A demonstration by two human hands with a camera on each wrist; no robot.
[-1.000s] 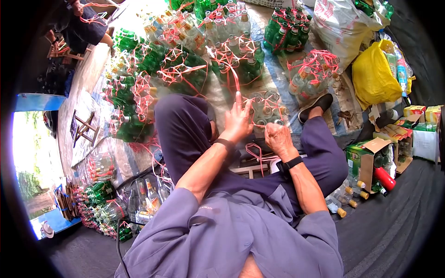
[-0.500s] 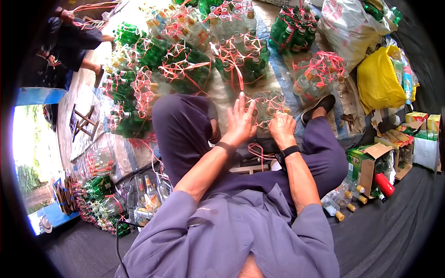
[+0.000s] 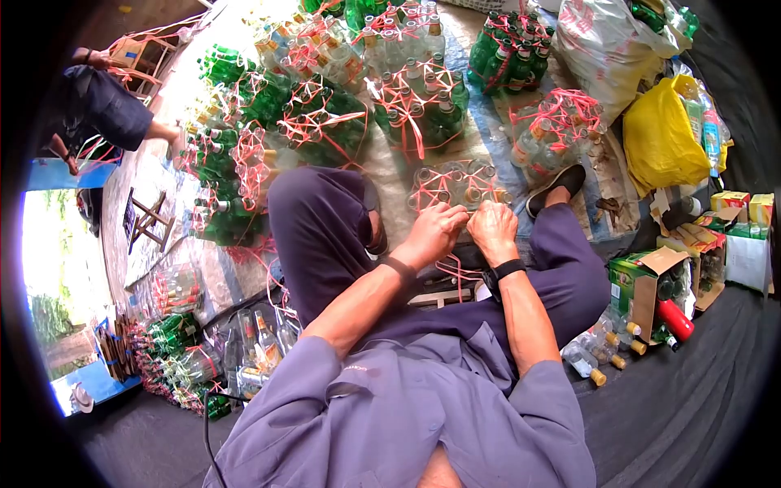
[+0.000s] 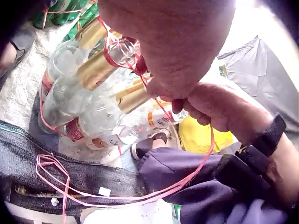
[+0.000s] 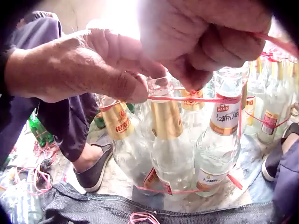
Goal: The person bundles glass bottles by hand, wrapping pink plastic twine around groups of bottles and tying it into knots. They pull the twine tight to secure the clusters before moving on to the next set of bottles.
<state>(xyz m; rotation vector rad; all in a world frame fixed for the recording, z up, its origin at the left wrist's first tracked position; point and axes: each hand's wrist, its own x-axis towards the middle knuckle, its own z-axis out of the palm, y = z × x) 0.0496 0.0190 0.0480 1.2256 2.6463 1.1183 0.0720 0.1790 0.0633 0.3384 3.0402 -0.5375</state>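
A bundle of clear glass bottles point(image 5: 217, 154) with gold and white neck labels stands upright before me, tied round necks and bodies with pink plastic strap point(image 5: 196, 99). My left hand point(image 3: 438, 232) pinches the strap at the near bottle necks, thumb and fingertips together in the right wrist view. Right beside it, my right hand point(image 3: 494, 232), with a black band on its wrist, is curled tightly round the strap; a length comes out of the fist. From there a loose strap loop point(image 4: 135, 203) hangs down over my lap in the left wrist view.
Strapped bundles of green bottles point(image 3: 325, 122) and clear bottles stand close together ahead and left. A yellow bag point(image 3: 663, 146), a white sack point(image 3: 602, 53) and cartons with bottles point(image 3: 643, 281) are at the right. Another person point(image 3: 106, 106) sits at the far left near a small stool point(image 3: 149, 221).
My left hand, its fingers outstretched before, has drawn back and curled in beside the right hand at the bottle necks. The right hand stays in place. The other person has shifted.
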